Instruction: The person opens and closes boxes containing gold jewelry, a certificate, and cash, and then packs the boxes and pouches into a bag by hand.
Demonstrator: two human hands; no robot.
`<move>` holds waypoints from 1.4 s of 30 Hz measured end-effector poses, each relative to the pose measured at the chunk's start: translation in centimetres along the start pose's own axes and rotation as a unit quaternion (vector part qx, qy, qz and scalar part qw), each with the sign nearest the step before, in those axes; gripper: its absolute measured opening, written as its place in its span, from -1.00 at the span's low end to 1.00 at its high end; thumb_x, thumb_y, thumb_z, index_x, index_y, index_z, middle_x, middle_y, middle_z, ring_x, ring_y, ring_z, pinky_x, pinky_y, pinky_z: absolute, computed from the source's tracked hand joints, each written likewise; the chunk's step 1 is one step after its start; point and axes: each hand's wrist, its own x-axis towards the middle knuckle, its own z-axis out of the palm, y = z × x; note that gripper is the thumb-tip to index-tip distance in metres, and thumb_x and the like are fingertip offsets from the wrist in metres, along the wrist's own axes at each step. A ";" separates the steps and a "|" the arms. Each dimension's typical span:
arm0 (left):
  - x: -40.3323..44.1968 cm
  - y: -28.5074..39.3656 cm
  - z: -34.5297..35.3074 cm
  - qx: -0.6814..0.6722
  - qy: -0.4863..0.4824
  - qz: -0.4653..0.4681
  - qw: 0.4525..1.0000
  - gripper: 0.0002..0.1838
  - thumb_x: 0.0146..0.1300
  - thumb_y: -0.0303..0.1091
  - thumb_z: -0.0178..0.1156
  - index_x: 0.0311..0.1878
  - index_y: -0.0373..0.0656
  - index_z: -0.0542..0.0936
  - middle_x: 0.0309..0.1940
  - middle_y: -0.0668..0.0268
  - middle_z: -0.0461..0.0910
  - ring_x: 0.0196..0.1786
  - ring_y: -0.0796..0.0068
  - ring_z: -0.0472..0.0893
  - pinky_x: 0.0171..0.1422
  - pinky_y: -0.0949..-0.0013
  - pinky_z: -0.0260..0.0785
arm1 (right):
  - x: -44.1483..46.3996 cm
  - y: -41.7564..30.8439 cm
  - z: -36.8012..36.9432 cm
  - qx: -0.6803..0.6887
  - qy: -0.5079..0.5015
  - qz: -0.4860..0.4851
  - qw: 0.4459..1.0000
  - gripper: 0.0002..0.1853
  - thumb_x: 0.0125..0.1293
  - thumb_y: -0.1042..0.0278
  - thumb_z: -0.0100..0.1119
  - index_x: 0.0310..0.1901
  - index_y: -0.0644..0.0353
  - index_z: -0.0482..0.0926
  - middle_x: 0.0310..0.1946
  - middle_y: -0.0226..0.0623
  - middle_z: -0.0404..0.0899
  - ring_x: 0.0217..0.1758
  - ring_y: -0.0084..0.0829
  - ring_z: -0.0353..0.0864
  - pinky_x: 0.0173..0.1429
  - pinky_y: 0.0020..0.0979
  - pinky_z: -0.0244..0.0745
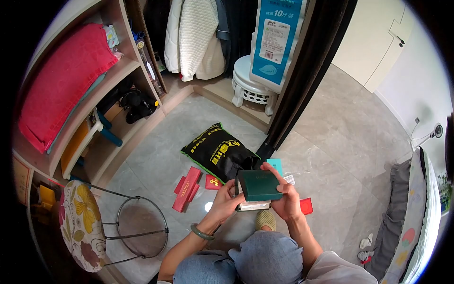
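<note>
A dark green box (259, 185) is between my two hands, above the floor in front of my knees. My right hand (287, 201) grips the green box at its right side, thumb on top. My left hand (224, 207) is closed around the left side of a dark-edged part with a pale band (254, 206), just under the green cover. Whether this part is the box's base or a separate case, I cannot tell. A green bangle (202, 232) circles my left wrist. Just beyond the hands lie a black bag with yellow lettering (220, 151) and a turquoise box (274, 166).
Red boxes (187, 189), a small red packet (213, 182) and a red square item (306, 206) lie on the floor. A floral stool (82, 227) lies tipped on the left beside shelving. A wardrobe with a white stool (253, 80) stands ahead; a fabric-sided bed (402, 227) is right.
</note>
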 end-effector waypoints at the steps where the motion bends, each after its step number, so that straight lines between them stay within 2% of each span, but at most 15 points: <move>1: 0.1 -0.1 -0.1 -0.003 -0.007 0.006 1.000 -0.47 0.23 -0.47 0.33 0.22 -0.34 0.36 -0.02 0.22 0.62 0.00 0.53 0.60 0.06 0.50 0.46 | 0.0 0.0 0.1 -0.002 -0.005 -0.003 1.000 -0.08 0.00 0.14 0.00 0.46 0.37 0.12 0.46 -0.13 0.11 0.52 -0.18 0.13 0.55 -0.20 0.03; 12: -0.4 1.3 0.1 -0.010 0.007 -0.004 1.000 -0.50 0.27 -0.53 0.27 0.24 -0.33 0.36 0.03 0.22 0.62 0.06 0.52 0.59 0.14 0.49 0.45 | -0.3 0.6 0.4 -0.034 -0.025 -0.015 0.999 -0.07 0.00 0.37 0.02 0.51 0.26 0.02 0.44 -0.16 0.15 0.48 -0.23 0.19 0.52 -0.26 0.10; 17: -0.3 0.7 0.4 0.018 -0.007 0.033 0.999 -0.50 0.33 -0.52 0.19 0.30 -0.35 0.31 0.13 0.19 0.57 0.11 0.52 0.57 0.15 0.52 0.43 | -0.4 0.7 0.6 -0.036 0.004 0.048 0.998 -0.19 0.26 0.26 0.04 0.54 0.10 -0.01 0.41 -0.22 0.19 0.40 -0.33 0.25 0.47 -0.35 0.12; 19: -0.3 0.2 0.7 0.106 0.020 0.183 0.977 -0.40 0.36 -0.43 0.18 0.40 -0.36 0.23 0.04 0.20 0.55 0.00 0.49 0.59 0.07 0.49 0.44 | -0.4 0.9 0.9 -0.034 0.025 0.048 0.998 -0.21 0.32 0.19 0.04 0.54 0.08 0.00 0.40 -0.23 0.20 0.39 -0.34 0.26 0.46 -0.35 0.13; 20: -0.5 0.4 0.5 0.106 0.020 0.183 0.977 -0.40 0.36 -0.43 0.18 0.40 -0.36 0.23 0.04 0.20 0.55 0.00 0.49 0.59 0.07 0.49 0.44 | -0.4 1.1 1.1 -0.032 0.047 0.049 0.997 -0.24 0.37 0.12 0.03 0.54 0.06 0.00 0.39 -0.24 0.21 0.38 -0.36 0.27 0.45 -0.35 0.14; 22: -1.2 2.4 0.6 0.417 0.061 0.140 0.896 -0.25 0.32 -0.34 0.22 0.47 -0.36 0.11 -0.09 0.18 0.47 -0.17 0.41 0.57 0.00 0.44 0.42 | -0.2 1.5 1.0 -0.038 0.058 0.040 0.997 -0.26 0.40 0.09 0.01 0.54 0.03 0.01 0.38 -0.25 0.23 0.37 -0.37 0.28 0.45 -0.34 0.16; 26: -1.4 2.2 1.4 0.341 0.067 0.183 0.920 -0.15 0.26 -0.29 0.27 0.50 -0.34 0.06 -0.12 0.13 0.34 -0.20 0.28 0.49 -0.03 0.35 0.39 | 0.2 1.8 0.7 -0.022 0.063 0.032 0.997 -0.31 0.44 0.03 -0.03 0.53 -0.02 0.05 0.35 -0.27 0.30 0.35 -0.38 0.34 0.43 -0.28 0.21; 28: -1.8 3.5 2.5 0.341 0.101 0.289 0.889 -0.32 0.21 -0.34 0.29 0.37 -0.31 0.28 -0.01 0.09 0.29 -0.11 0.23 0.45 -0.03 0.31 0.37 | 0.3 2.0 0.6 0.009 0.058 0.046 0.997 -0.32 0.44 0.02 -0.02 0.52 -0.02 0.09 0.36 -0.28 0.31 0.34 -0.37 0.37 0.42 -0.26 0.24; 29: -1.6 3.4 2.5 0.341 0.101 0.290 0.889 -0.32 0.21 -0.34 0.29 0.37 -0.31 0.28 -0.01 0.09 0.29 -0.11 0.23 0.45 -0.03 0.31 0.37 | 0.3 2.0 0.6 0.039 0.052 0.059 0.996 -0.33 0.43 0.00 0.00 0.50 -0.01 0.14 0.37 -0.29 0.32 0.34 -0.36 0.39 0.42 -0.24 0.28; 31: -1.0 3.2 2.5 0.374 0.189 0.385 0.822 -0.53 0.16 -0.38 0.32 0.11 -0.21 0.40 0.05 0.07 0.23 -0.02 0.25 0.40 -0.05 0.29 0.34 | 0.2 2.0 1.1 0.069 0.049 0.069 0.994 -0.34 0.43 0.00 0.00 0.49 -0.02 0.16 0.35 -0.30 0.35 0.32 -0.36 0.42 0.40 -0.22 0.30; 32: -1.2 3.4 2.7 0.404 0.240 0.397 0.789 -0.71 0.05 -0.50 0.33 -0.20 -0.18 0.43 -0.10 0.16 0.35 -0.19 0.39 0.46 -0.20 0.37 0.32 | 0.2 2.0 1.2 0.099 0.046 0.079 0.991 -0.36 0.43 0.01 0.00 0.48 -0.03 0.18 0.32 -0.31 0.38 0.30 -0.36 0.44 0.38 -0.20 0.33; 33: -1.2 3.3 2.5 0.403 0.240 0.397 0.789 -0.71 0.05 -0.50 0.33 -0.20 -0.18 0.43 -0.10 0.16 0.35 -0.19 0.39 0.46 -0.20 0.37 0.32 | 0.2 2.0 1.2 0.099 0.046 0.078 0.991 -0.36 0.43 0.01 0.00 0.48 -0.03 0.18 0.32 -0.31 0.38 0.30 -0.36 0.44 0.38 -0.20 0.33; 35: -1.4 3.0 1.9 0.313 0.091 0.346 0.880 -0.80 -0.06 -0.70 0.24 -0.39 -0.24 0.48 -0.38 0.34 0.42 -0.40 0.57 0.42 -0.40 0.50 0.24 | 0.3 2.1 1.1 0.108 0.042 0.085 0.990 -0.37 0.42 0.01 0.01 0.46 -0.03 0.21 0.31 -0.32 0.39 0.29 -0.38 0.45 0.36 -0.18 0.35; 36: -1.4 3.8 2.9 0.306 0.129 0.367 0.869 -0.83 -0.12 -0.76 0.16 -0.54 -0.27 0.45 -0.55 0.40 0.36 -0.56 0.61 0.37 -0.48 0.50 0.19 | 0.3 2.1 1.1 0.107 0.040 0.086 0.990 -0.37 0.42 0.01 0.01 0.46 -0.03 0.21 0.31 -0.32 0.39 0.29 -0.38 0.45 0.36 -0.18 0.35; 42: -1.3 5.0 2.6 0.336 0.085 0.345 0.872 -0.81 -0.13 -0.74 0.17 -0.52 -0.27 0.39 -0.53 0.35 0.35 -0.55 0.58 0.34 -0.47 0.47 0.15 | 0.3 2.1 0.7 0.093 0.054 0.081 0.991 -0.39 0.43 0.01 -0.01 0.46 -0.01 0.22 0.30 -0.31 0.41 0.27 -0.36 0.46 0.36 -0.20 0.36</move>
